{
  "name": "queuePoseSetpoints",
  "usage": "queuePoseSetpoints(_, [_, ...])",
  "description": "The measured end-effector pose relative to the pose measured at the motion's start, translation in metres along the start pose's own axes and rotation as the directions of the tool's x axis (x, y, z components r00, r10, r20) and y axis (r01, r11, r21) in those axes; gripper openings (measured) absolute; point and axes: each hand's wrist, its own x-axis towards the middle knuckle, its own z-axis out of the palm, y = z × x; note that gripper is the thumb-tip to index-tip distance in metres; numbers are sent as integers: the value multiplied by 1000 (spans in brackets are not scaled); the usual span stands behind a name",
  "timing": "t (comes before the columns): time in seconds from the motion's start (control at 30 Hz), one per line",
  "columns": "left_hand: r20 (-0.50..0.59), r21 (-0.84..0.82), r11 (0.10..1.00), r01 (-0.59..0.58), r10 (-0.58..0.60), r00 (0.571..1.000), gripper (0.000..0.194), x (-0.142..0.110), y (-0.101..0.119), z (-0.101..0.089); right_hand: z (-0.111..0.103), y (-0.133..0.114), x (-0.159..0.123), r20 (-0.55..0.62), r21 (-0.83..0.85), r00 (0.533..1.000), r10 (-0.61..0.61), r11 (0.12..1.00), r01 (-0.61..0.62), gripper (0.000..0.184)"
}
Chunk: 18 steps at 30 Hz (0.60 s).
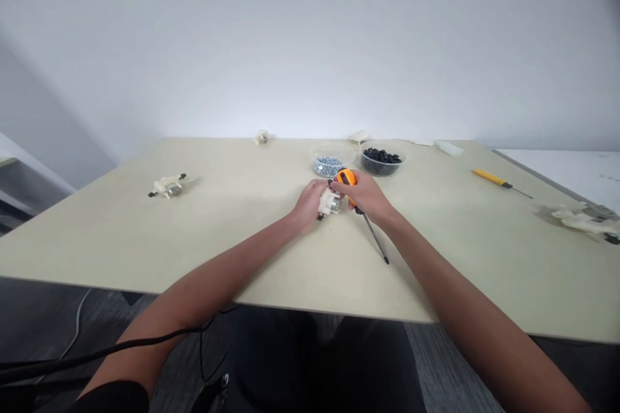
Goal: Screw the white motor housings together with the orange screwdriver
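My left hand (309, 204) is closed around a cream plastic part (329, 202) with a silver metal cylinder and black end pieces. My right hand (365, 193) grips the orange and black handle of a screwdriver (372, 234). Its shaft points down toward me, with the tip away from the part. The right thumb and fingertips are at the black piece on the part's upper end; whether they pinch something small there I cannot make out. Just beyond both hands stand a clear tub of small silver screws (328, 166) and a clear tub of black pieces (382, 156).
Similar cream parts lie at the left (167, 186), at the back (261, 137) and at the right edge (586, 219). A yellow-handled screwdriver (491, 177) rests at the right. A translucent piece (448, 148) lies at the back right. A black cable (121, 347) crosses near my left forearm.
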Motion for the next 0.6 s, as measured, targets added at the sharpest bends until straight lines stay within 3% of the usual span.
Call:
queuePoseSetpoints(0.13, [37, -24, 1000, -3, 4, 999, 18, 0, 1, 0, 2, 0, 0, 17, -16, 1000, -3, 1000, 3, 24])
queuePoseSetpoints(0.6, [5, 0, 1000, -19, 19, 1000, 19, 0, -5, -5, 4, -1, -1, 3, -78, 1000, -31, 996, 31, 15])
